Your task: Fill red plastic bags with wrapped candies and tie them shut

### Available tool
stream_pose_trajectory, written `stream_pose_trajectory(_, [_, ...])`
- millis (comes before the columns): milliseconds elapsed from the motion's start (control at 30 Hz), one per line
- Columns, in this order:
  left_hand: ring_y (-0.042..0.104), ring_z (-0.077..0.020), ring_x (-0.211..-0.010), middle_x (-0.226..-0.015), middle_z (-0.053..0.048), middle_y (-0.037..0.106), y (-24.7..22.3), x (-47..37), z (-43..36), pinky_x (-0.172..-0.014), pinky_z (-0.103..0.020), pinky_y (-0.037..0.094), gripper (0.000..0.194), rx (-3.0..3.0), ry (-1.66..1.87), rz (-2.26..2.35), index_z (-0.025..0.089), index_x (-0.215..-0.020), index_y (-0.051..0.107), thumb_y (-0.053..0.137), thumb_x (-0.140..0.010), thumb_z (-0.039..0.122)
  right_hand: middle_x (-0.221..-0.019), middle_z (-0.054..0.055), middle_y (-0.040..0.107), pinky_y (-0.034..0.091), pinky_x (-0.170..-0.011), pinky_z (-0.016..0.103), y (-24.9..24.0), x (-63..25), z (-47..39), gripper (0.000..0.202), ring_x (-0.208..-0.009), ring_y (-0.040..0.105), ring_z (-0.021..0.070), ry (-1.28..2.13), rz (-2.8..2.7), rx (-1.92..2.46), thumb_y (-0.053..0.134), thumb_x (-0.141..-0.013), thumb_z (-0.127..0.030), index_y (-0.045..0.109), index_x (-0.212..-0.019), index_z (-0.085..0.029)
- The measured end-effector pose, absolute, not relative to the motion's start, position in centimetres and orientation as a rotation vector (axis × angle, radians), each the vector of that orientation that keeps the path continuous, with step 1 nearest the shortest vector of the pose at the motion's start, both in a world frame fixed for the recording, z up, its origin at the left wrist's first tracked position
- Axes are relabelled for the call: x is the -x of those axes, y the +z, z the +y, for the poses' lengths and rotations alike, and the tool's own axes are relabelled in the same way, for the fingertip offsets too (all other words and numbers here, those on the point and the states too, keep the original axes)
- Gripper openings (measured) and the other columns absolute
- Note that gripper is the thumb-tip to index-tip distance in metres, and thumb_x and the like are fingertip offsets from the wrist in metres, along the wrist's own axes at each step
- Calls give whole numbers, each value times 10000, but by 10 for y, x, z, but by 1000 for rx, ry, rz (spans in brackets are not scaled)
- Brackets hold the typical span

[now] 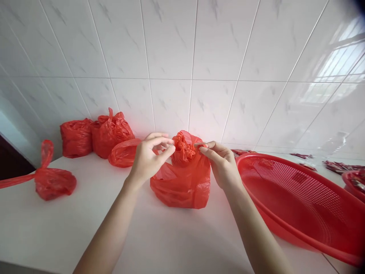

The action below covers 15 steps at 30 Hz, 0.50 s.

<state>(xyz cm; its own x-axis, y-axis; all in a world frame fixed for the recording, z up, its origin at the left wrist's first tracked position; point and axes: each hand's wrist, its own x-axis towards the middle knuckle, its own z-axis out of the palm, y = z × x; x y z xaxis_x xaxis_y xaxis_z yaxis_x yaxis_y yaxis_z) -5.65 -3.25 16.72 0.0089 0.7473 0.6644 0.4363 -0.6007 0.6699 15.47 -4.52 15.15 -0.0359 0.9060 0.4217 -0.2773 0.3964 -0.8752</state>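
Note:
A red plastic bag (182,186) stands on the white counter in front of me, its mouth open and the front side sagging. Crumpled red plastic (184,146) shows inside the mouth. My right hand (222,160) pinches the bag's rim on the right between thumb and forefinger. On the left side of the mouth, my left hand (151,154) has thumb and forefinger nearly together at the bag's edge, the other fingers loosely curved. The film between those left fingertips is hard to make out.
Two full red bags (111,131) stand against the tiled wall, with a flatter red bag (124,154) beside them. A small knotted bag (55,182) lies at left. A large red perforated basket (291,224) fills the right. Small packets (342,166) and a clear bottle (336,144) lie behind it.

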Motion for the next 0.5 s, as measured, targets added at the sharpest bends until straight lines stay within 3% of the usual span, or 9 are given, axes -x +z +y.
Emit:
stream_pose_trajectory(133, [605,-295,-1177,-1295,-79,620,155,81,-20,-938,-388,514,351,-2309,1261,1651,265,-1112,737,681,-815,442,-949,32,735,478,-919,366,150,-156,-45,120,-954,657,215,1030,-1306,696,749,-780,-336,697,-774,-228])
stream_pose_trajectory(233, [591,-349,-1209,-1345,-127,597,142,108,-3,-852,-380,530,531,-2368,1040,1847,262,-1231,685,674,-786,552,-946,22,728,479,-897,357,151,-160,-45,100,-931,651,204,1029,-1332,693,751,-776,-315,703,-809,-233])
stream_pose_trajectory(367, [707,-335,-992,-1170,-163,708,133,134,12,-614,-301,528,578,-2285,977,1925,216,-1194,696,740,-716,537,-950,23,721,484,-897,354,153,-168,-44,77,-931,641,200,1029,-1370,699,739,-790,-281,705,-837,-232])
stream_pose_trajectory(500, [728,-226,-671,-953,-95,758,149,129,0,-505,-265,517,465,-2005,905,1741,216,-1191,674,703,-773,416,-983,34,721,497,-897,366,153,-174,-41,126,-957,647,215,1052,-1418,711,741,-802,-297,719,-912,-238])
